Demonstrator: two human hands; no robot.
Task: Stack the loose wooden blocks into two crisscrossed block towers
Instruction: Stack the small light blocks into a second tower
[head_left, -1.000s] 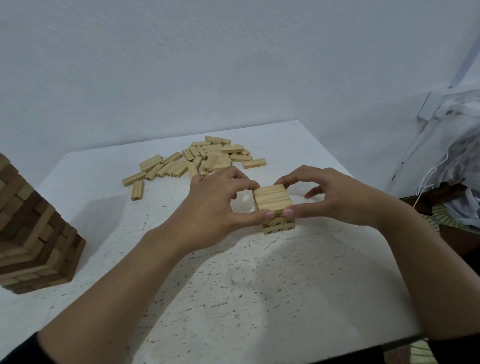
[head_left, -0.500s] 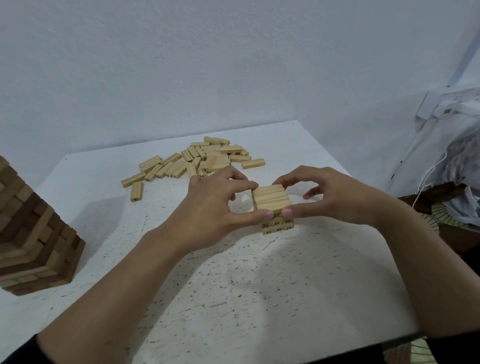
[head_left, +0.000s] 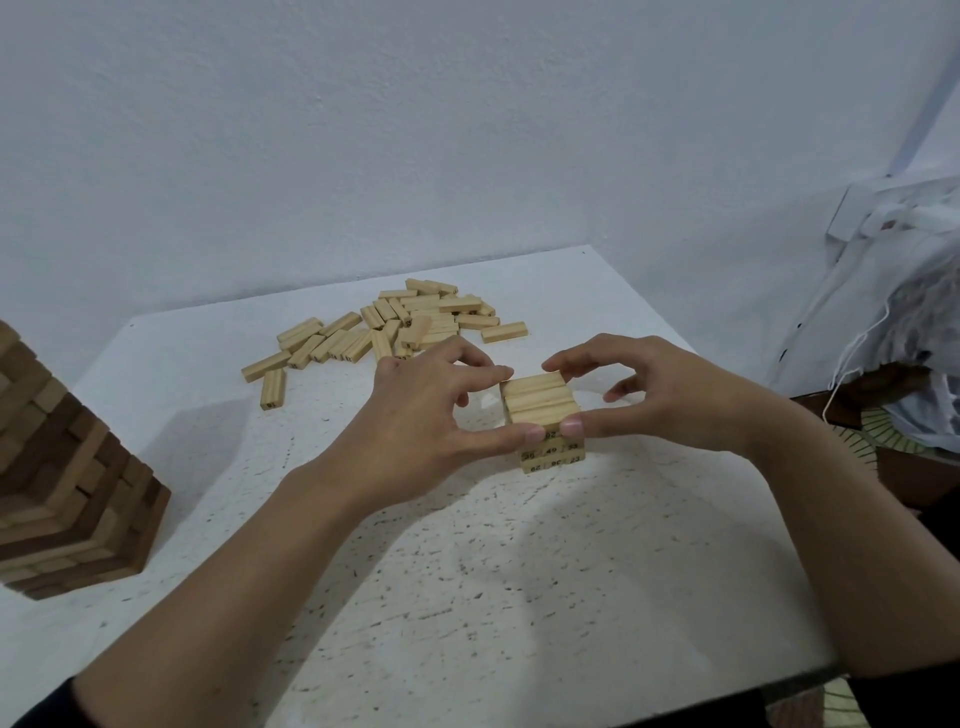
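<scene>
A short tower of pale wooden blocks (head_left: 543, 410) stands in the middle of the white speckled table (head_left: 467, 597), with printed numbers on its near side. My left hand (head_left: 421, 421) and my right hand (head_left: 660, 400) pinch its top layer from both sides, thumbs on the near edge and forefingers on the far edge. Behind them lies a pile of loose pale blocks (head_left: 395, 327), several spread out flat. A tall crisscrossed tower of darker blocks (head_left: 62, 483) stands at the table's left edge, cut off by the frame.
A white wall runs behind the table. To the right, off the table, are white cloth or bags (head_left: 914, 332), a thin white cord and a wall socket. The table's right and near edges lie close to my forearms.
Both hands stay on the small tower's top layer. The fingers have shifted only slightly. No block has visibly moved.
</scene>
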